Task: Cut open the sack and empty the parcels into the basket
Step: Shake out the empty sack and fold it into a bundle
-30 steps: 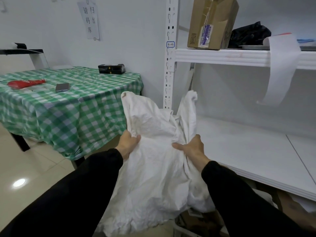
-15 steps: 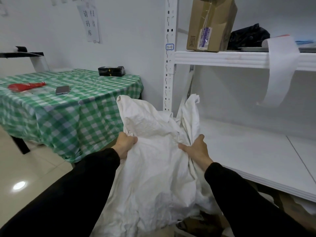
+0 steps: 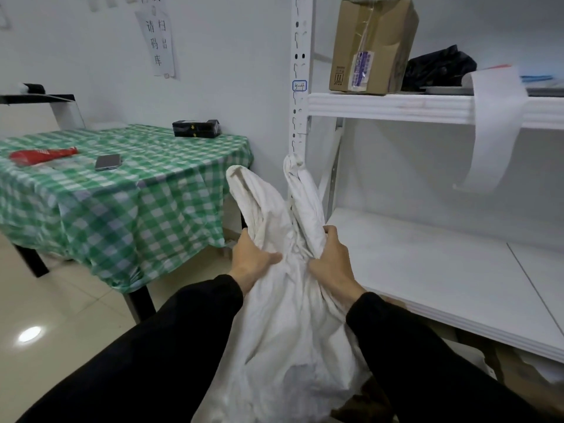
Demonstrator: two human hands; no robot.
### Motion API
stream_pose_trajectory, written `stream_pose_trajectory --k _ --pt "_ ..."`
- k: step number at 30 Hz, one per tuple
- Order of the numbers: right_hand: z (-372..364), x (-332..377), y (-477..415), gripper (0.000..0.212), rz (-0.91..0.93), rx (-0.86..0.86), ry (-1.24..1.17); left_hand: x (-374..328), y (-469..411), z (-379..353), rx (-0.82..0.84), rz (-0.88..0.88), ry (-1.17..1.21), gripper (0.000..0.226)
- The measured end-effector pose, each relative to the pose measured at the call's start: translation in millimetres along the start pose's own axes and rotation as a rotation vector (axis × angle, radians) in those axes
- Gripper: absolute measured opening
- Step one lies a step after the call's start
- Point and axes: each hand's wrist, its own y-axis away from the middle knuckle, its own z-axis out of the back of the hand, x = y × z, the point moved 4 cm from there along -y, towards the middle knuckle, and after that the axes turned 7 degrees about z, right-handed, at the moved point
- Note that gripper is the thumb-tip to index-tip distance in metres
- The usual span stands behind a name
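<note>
**Q:** While both arms are out in front, what does each grip have?

**A:** My left hand (image 3: 251, 261) is clenched on a bunch of the white sack (image 3: 283, 325), thumb lying across the cloth. My right hand (image 3: 331, 261) is clenched on the neighbouring bunch, fingers wrapped over the top of the fold. The two hands are near each other, with a gathered ridge of fabric between them. Black sleeves reach down to both wrists.

**Q:** Where is the sack?

**A:** Held up in front of me, between the green checked surface (image 3: 128, 190) on the left and the white shelving unit (image 3: 427, 270) on the right. Two loose flaps of sack stand up above my hands; the right flap rises in front of the perforated shelf post (image 3: 299, 56). The rest hangs slack and crumpled below my hands, out past the bottom edge of the view. Whether anything is inside, I cannot tell.

**Q:** Other items noted?

**A:** On the surface: a red packet (image 3: 42, 155), a phone (image 3: 107, 162) lying flat, a black box (image 3: 196, 128) near the far edge. On the upper shelf: a taped cardboard box (image 3: 372, 44) beside a black bag (image 3: 439, 67). A white paper strip (image 3: 491, 129) droops over the shelf edge.
</note>
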Motion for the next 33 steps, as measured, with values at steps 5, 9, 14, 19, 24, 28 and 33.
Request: stream_pose_trajectory --k 5,9,14,19,24,28,33 --pt "0 13 -5 0.058 -0.083 0.076 0.142 20 5 18 -0.222 -0.075 -0.122 0.044" --pt "-35 32 12 0.067 0.067 0.054 0.364 7 14 -6 -0.100 -0.002 0.066 0.039" --pt "-48 24 12 0.097 0.013 0.183 0.344 -1 14 -22 0.394 0.251 0.706 0.064" --pt "-51 25 14 0.098 0.058 0.359 0.308 -10 24 -29 0.400 0.205 0.636 0.056" --pt "-38 14 18 0.085 0.063 0.368 -0.146 4 3 -11 0.005 0.293 0.702 0.054" --pt "-17 -23 16 0.113 -0.103 0.365 0.314 10 1 0 -0.035 0.351 0.840 0.047" --pt "-41 -28 46 0.068 -0.089 0.387 0.673 12 -1 0 -0.168 0.365 0.956 0.045"
